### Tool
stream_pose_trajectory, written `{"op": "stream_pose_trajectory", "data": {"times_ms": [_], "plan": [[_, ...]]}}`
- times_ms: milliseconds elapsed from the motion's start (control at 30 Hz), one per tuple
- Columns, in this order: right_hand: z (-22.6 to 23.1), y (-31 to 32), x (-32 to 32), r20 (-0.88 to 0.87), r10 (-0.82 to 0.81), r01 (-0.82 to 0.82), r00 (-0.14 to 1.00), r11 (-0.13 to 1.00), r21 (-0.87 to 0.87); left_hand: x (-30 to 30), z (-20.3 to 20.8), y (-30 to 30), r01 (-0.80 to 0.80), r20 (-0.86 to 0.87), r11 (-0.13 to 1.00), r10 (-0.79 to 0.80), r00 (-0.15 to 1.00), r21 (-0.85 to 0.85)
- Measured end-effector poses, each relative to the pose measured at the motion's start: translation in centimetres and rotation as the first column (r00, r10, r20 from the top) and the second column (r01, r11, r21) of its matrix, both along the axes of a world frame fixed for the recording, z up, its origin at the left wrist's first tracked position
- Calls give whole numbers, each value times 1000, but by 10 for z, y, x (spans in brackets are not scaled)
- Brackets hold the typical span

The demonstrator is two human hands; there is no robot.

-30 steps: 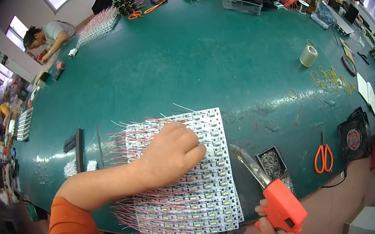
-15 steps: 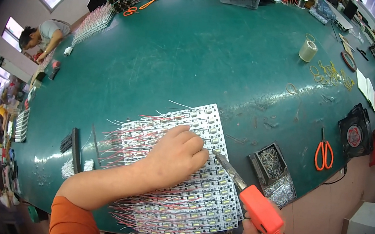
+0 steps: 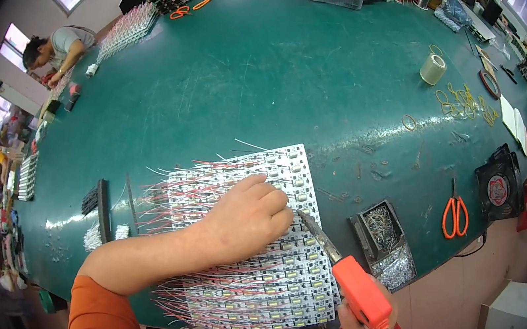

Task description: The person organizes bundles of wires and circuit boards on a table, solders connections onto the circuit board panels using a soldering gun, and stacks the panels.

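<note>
Panel of white LED boards [image 3: 288,281] with red and white leads lying flat at near edge of green worktop [image 3: 255,77]. Left hand [image 3: 250,216] pressed on panel, fingers curled, clamped on nothing. Right hand [image 3: 365,328] with grip closed around orange-handled soldering iron [image 3: 346,272], tip beside left fingertips. Risks judged: burn to fingertips, scorched leads, panel sliding off edge under uneven pressure.

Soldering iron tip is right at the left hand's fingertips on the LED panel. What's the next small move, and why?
Probably ease the soldering iron tip onto the joint just beside the left hand fingers. The right hand has it angled there, and the left hand presses wires flat on the LED panel.
</note>
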State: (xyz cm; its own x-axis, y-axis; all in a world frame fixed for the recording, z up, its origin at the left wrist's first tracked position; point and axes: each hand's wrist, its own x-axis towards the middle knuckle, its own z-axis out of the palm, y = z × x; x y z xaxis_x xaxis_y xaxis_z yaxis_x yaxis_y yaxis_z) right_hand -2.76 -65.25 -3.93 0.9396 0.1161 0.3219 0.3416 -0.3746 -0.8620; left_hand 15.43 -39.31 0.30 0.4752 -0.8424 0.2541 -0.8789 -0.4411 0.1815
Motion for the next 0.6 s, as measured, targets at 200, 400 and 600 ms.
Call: {"op": "stream_pose_trajectory", "data": {"times_ms": [200,400,600], "plan": [[3,2,-2,5,-10,10,1000,1000,-28,0,0,1,5,-2,1000,-5,1000,-7],[1,1,-4,4,-26,26,1000,1000,8,0,1,0,-2,-36,1000,2,999,12],[0,-10,-16,71,-28,45,997,966,-255,-2,2,0,-9,-21,1000,9,1000,21]]}}
